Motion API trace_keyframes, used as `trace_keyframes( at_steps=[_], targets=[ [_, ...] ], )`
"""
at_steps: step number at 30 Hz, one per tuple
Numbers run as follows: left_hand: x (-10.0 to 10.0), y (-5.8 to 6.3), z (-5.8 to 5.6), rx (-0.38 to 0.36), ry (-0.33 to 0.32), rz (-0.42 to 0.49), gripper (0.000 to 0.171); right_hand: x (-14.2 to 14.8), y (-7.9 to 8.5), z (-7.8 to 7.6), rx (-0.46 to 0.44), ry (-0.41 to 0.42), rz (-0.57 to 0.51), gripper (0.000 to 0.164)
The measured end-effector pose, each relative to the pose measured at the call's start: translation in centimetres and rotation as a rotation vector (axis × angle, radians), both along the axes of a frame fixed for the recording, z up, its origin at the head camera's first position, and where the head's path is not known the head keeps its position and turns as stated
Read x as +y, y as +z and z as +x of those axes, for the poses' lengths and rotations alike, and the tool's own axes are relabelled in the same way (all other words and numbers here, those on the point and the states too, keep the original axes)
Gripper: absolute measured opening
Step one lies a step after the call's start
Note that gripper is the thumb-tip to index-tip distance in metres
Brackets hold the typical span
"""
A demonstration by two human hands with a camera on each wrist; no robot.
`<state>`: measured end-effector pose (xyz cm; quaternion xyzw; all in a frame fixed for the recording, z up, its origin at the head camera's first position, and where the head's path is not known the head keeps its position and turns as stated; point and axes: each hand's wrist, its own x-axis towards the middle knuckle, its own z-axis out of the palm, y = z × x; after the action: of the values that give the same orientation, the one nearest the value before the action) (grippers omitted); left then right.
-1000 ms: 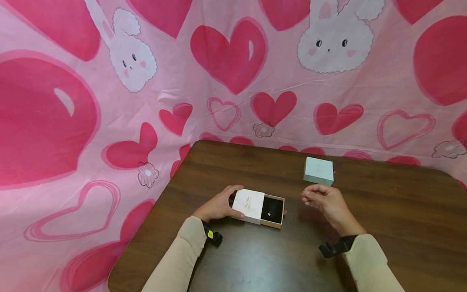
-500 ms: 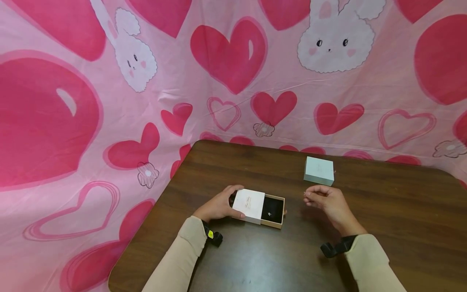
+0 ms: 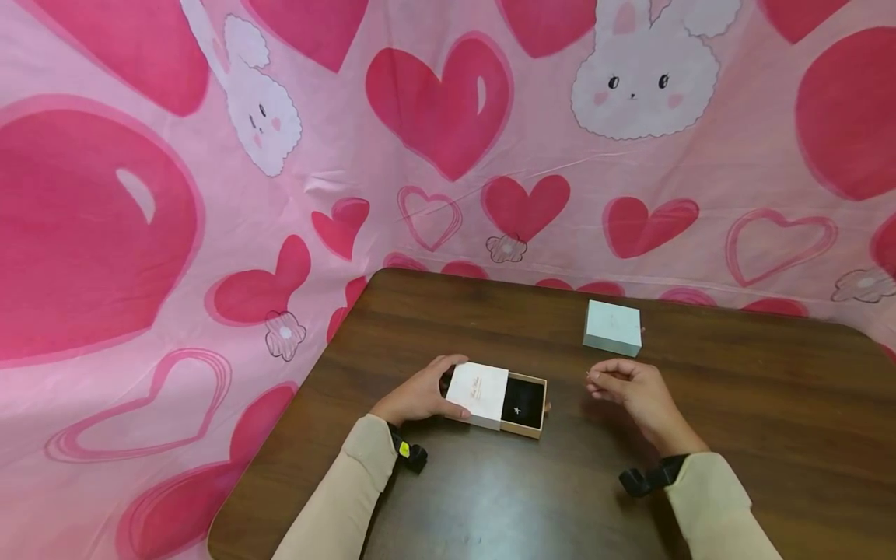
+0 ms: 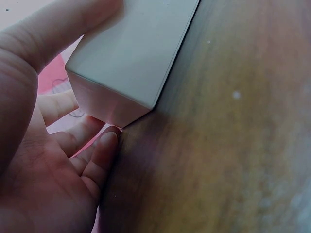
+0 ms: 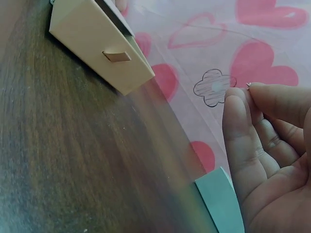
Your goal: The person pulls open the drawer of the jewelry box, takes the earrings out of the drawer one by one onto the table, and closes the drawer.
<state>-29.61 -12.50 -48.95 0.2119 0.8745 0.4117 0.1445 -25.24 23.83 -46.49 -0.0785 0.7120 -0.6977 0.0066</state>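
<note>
A white sliding jewelry box [image 3: 478, 393] lies on the table with its tan-edged drawer [image 3: 544, 389] pulled partly out to the right. On the drawer's black pad [image 3: 526, 393] sits a small silver star [image 3: 516, 410]. My left hand [image 3: 422, 394] holds the box sleeve, thumb along the near side and fingers around the far left end. To the right of the drawer, my right hand [image 3: 633, 393] is raised over the table. Its thumb and forefinger pinch a tiny shiny piece of jewelry [image 5: 249, 85], mostly hidden by the fingertips; its exact kind I cannot tell.
A closed pale mint box [image 3: 612, 325] stands on the brown wooden table [image 3: 448, 311], just behind my right hand. A small ribbon pull [image 5: 116, 56] sticks out of the drawer front. Pink heart-patterned cloth [image 3: 448, 202] hangs along the table's back and left edges.
My right hand has drifted slightly right and toward me, still pinching the tiny piece of jewelry. The left hand and both boxes have stayed in place.
</note>
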Motion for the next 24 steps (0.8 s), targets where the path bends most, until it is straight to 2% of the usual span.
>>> trace_keyframes(
  at_steps=[3, 10, 17, 24],
  targets=[
    [0.04, -0.02, 0.01, 0.006, -0.003, 0.004, 0.097, 0.05, -0.23, 0.01, 0.004, 0.002, 0.005, 0.025],
    [-0.01, 0.02, 0.02, 0.003, -0.002, 0.001, 0.097, 0.14, -0.08, 0.13, -0.052, 0.014, 0.068, 0.038],
    [-0.07, 0.05, -0.06, 0.01, -0.009, 0.009, 0.098, 0.05, -0.19, -0.01, -0.113, 0.015, 0.132, 0.033],
    [-0.03, 0.02, -0.09, -0.011, -0.002, 0.014, 0.096, -0.02, -0.32, -0.11, -0.114, 0.01, 0.203, 0.031]
  ],
)
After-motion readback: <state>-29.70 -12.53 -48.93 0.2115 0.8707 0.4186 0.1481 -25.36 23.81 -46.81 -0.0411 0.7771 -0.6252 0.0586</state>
